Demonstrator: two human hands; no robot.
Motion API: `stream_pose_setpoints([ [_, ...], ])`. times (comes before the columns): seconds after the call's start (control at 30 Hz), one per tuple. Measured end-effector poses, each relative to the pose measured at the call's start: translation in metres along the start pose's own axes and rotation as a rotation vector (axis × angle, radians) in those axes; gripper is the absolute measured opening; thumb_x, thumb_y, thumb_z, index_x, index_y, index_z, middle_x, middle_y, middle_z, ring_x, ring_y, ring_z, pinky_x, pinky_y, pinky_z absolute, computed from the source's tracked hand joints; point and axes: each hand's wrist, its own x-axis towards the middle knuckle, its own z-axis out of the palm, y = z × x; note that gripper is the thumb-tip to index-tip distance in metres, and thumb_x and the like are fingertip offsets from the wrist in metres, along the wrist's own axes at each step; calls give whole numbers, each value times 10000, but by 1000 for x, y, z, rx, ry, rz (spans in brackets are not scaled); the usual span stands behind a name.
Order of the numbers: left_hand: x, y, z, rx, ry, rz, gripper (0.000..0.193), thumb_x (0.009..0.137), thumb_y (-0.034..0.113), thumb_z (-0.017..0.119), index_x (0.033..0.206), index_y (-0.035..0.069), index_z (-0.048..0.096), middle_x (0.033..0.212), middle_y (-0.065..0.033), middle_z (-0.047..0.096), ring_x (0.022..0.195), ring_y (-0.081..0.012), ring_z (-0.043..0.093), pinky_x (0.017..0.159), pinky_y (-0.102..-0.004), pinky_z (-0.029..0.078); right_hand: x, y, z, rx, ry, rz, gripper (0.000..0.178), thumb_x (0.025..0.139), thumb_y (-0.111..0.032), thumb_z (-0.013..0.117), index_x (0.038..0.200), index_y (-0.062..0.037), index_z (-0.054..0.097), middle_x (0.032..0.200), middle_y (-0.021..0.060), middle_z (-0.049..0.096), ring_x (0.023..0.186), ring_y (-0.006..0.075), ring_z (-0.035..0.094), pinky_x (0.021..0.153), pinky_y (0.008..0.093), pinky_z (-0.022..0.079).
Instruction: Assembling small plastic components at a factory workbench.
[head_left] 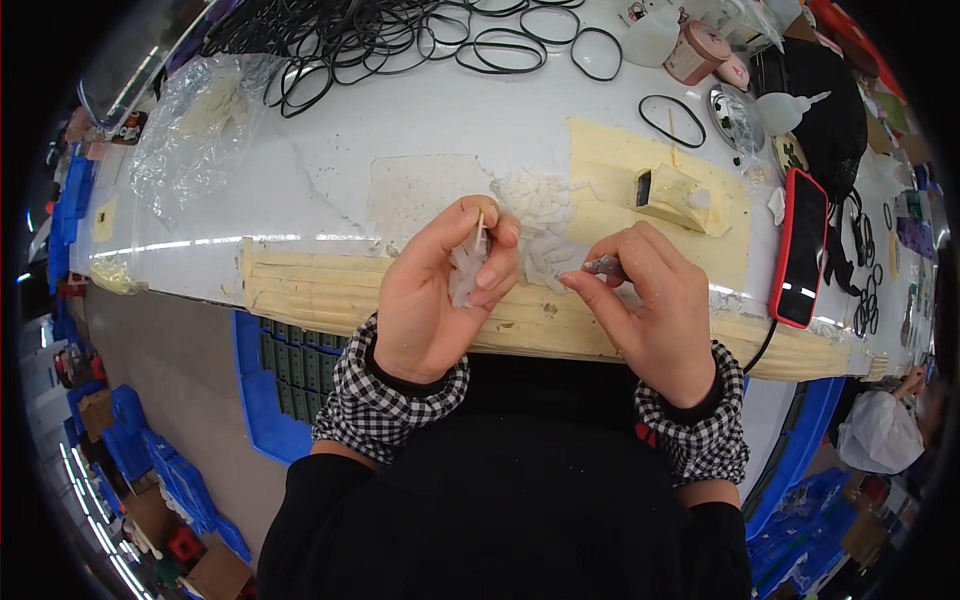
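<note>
While a small cluster of translucent whitish pieces (464,275) sits in the curled fingers of the left hand (432,295), a thin pale sliver (481,226) shows at that hand's thumb and fingertip. The right hand (662,295) closes thumb and forefinger on a small dark grey item (606,266), whose exact kind cannot be told. The two hands are apart, with a loose pile of similar whitish pieces (545,208) lying between and just beyond them on the white table (320,140).

The step in hand appears to be the handling of single small pieces at the fingertips. The next move seems to call for a light, exact pinch from the left hand, so that the other pieces in it do not slip, and for a steady right hand near the pile.

The left palm is turned inward and partly up, its fingers bent over toward the thumb; the right hand is back upward, its pinch pointing left. Both forearms come in from below, wrists ringed by black-and-white checked cuffs (395,405), just above the padded yellowish strip (310,285) along the table's near edge. Beyond the right hand, a yellow-wrapped block (680,203) rests on a yellow sheet (607,155), with a red-edged phone (800,250) farther right.
</note>
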Motion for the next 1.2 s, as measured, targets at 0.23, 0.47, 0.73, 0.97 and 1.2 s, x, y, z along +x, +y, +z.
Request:
stream_pose_setpoints([
  [0.23, 0, 2, 1, 71, 78, 61, 196, 948, 136, 425, 1043, -7, 520, 877, -61, 533, 624, -86, 412, 529, -199, 325, -9, -4, 14, -200, -120, -55, 178, 763, -121, 686, 866, -66, 552, 799, 61, 517, 599, 243, 569, 500, 326, 439],
  [0.47, -4, -8, 12, 355, 99, -17, 210, 945, 177, 536, 1065, 5, 547, 788, 18, 513, 627, -40, 377, 546, -166, 304, 2, -10, 2, 169, 85, 11, 165, 748, -21, 690, 855, -19, 565, 761, 75, 543, 617, 200, 601, 522, 277, 470],
  [0.73, -4, -19, 9, 244, -26, -109, 164, 964, 205, 500, 943, 45, 525, 773, 26, 485, 629, -34, 370, 574, -169, 321, 2, -18, -1, 195, 52, -61, 234, 755, -151, 727, 891, -30, 579, 767, 78, 555, 619, 215, 602, 514, 287, 464],
  [0.97, -4, -13, 9, 189, -92, -194, 227, 983, 248, 455, 883, 50, 506, 746, 29, 448, 620, -31, 352, 586, -173, 329, 0, -10, -2, -110, -29, -118, 334, 765, -373, 689, 818, -75, 546, 669, 41, 534, 573, 215, 572, 473, 300, 429],
  [1.2, -5, -15, 10, 191, -88, -215, 239, 988, 240, 446, 858, 51, 511, 726, 39, 434, 611, -28, 340, 581, -171, 314, 0, -12, 1, -99, -25, -120, 322, 776, -386, 665, 792, -93, 531, 646, 34, 522, 550, 216, 564, 467, 310, 428],
])
